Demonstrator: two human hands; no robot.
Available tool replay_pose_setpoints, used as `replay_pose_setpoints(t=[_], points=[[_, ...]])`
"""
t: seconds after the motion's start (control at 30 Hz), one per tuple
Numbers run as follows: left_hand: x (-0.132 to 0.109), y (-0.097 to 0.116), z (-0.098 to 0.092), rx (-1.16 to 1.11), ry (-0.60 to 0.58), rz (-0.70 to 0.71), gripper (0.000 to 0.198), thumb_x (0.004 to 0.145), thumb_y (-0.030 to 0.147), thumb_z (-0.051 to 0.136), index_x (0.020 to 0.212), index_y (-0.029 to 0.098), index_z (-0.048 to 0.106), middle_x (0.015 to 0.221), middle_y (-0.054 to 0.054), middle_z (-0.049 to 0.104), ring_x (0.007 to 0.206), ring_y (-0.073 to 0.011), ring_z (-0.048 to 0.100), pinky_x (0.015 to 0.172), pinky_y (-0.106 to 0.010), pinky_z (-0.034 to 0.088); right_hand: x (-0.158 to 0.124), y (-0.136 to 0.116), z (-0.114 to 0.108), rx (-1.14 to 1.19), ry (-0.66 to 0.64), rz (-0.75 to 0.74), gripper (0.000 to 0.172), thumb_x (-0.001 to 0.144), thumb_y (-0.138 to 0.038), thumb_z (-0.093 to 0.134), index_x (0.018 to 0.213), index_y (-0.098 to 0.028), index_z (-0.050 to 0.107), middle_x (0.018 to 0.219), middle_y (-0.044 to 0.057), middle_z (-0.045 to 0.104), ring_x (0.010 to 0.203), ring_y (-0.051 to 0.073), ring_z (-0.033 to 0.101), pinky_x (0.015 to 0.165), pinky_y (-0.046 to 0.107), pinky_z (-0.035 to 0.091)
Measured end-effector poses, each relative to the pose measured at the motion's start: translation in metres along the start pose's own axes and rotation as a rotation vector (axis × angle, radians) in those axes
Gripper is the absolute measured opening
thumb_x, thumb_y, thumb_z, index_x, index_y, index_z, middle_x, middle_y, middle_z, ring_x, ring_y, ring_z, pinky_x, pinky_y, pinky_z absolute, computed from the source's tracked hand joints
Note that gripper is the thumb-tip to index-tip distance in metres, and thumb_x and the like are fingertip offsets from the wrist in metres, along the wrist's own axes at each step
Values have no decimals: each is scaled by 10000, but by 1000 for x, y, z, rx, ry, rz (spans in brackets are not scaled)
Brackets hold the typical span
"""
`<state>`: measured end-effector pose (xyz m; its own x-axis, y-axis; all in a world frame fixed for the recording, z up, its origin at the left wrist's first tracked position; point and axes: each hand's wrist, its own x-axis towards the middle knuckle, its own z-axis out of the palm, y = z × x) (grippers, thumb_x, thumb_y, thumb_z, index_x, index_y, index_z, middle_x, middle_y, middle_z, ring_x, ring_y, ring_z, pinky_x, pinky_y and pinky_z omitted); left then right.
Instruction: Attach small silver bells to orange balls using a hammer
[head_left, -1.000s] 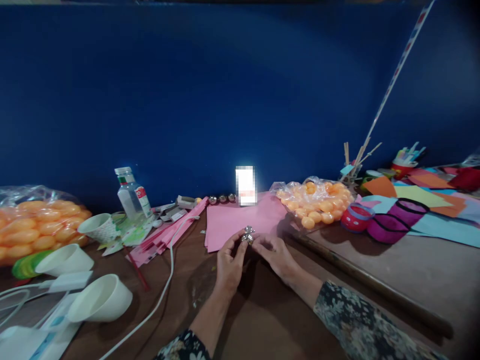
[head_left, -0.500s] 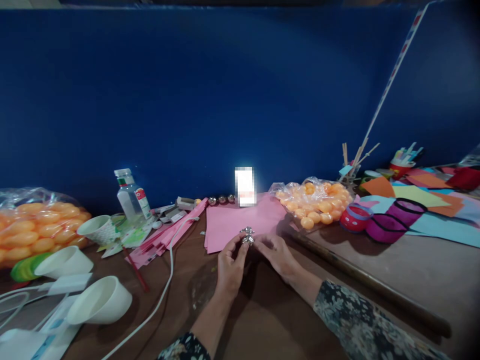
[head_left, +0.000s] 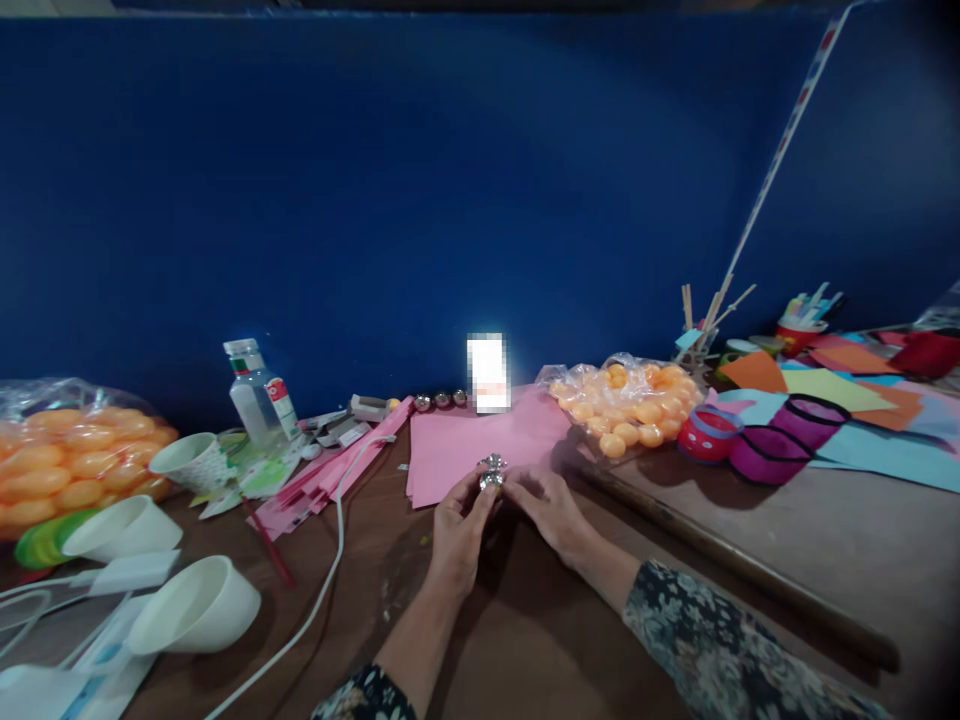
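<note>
Shiny silver jingle bells (head_left: 492, 470) in a small cluster are pinched between the thumb and fingers of my left hand (head_left: 456, 535), just above the brown table. From the other side my right hand (head_left: 551, 510) is closed, its thumb and fingertips meeting at the cluster's right edge. How the bells are joined is too small to make out. Just beyond them lies pink paper (head_left: 450, 460), with more round silver bells (head_left: 442, 401) lined up at its back edge.
A bright phone-like screen (head_left: 487, 372), blurred out, stands behind the paper. Bags of orange balls (head_left: 637, 405) lie at both sides. White cups (head_left: 199, 605), a cable (head_left: 330, 580) and a clear bottle (head_left: 259, 395) are left. A long dark rod (head_left: 735, 565) and coloured paper (head_left: 877, 450) are right.
The bells have turned slightly in my fingers and sit a touch further left in view. Both hands keep their hold; the whole view has shifted a little.
</note>
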<state>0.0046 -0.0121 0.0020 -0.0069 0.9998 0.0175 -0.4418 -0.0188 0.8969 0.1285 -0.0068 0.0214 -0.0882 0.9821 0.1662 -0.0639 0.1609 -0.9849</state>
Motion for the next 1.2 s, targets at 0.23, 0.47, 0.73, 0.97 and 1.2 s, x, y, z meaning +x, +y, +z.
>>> replay_pose_setpoints(t=[0.23, 0.47, 0.73, 0.97, 1.2], points=[[1, 1, -1, 26, 42, -27, 398, 677, 299, 656, 1050, 171, 607, 1099, -99, 626, 990, -229, 587, 870, -360, 461, -1, 2, 3, 12, -23, -11, 213, 691, -348, 635, 794, -166, 595, 748, 16, 636, 712, 154, 591, 683, 274, 473], [-1, 0, -1, -41, -12, -66, 359, 722, 313, 611, 1047, 161, 616, 1119, -99, 614, 968, -214, 594, 885, -362, 450, 0, 9, 0, 18, -10, -28, 272, 736, -349, 600, 943, -174, 577, 951, 60, 627, 844, 175, 596, 764, 308, 484], [1, -1, -2, -34, 7, -60, 348, 705, 309, 628, 1023, 167, 620, 1049, -86, 646, 915, -187, 611, 844, -322, 464, -2, 6, 1, -32, -48, -59, 252, 749, -326, 591, 957, -186, 566, 901, 45, 640, 833, 175, 602, 758, 300, 485], [1, 1, -2, -6, 40, -65, 404, 675, 321, 654, 1037, 148, 612, 947, -89, 672, 808, -164, 631, 727, -264, 493, -4, 11, 1, -20, -106, -73, 312, 724, -269, 621, 1013, -201, 526, 918, 36, 631, 847, 172, 603, 764, 295, 481], [0, 1, -1, -43, 22, -73, 382, 691, 326, 640, 1032, 156, 606, 1019, -98, 650, 889, -197, 618, 789, -316, 485, -3, 6, 1, -14, -97, -82, 293, 758, -283, 586, 1034, -194, 540, 933, 46, 640, 840, 174, 607, 762, 301, 490]])
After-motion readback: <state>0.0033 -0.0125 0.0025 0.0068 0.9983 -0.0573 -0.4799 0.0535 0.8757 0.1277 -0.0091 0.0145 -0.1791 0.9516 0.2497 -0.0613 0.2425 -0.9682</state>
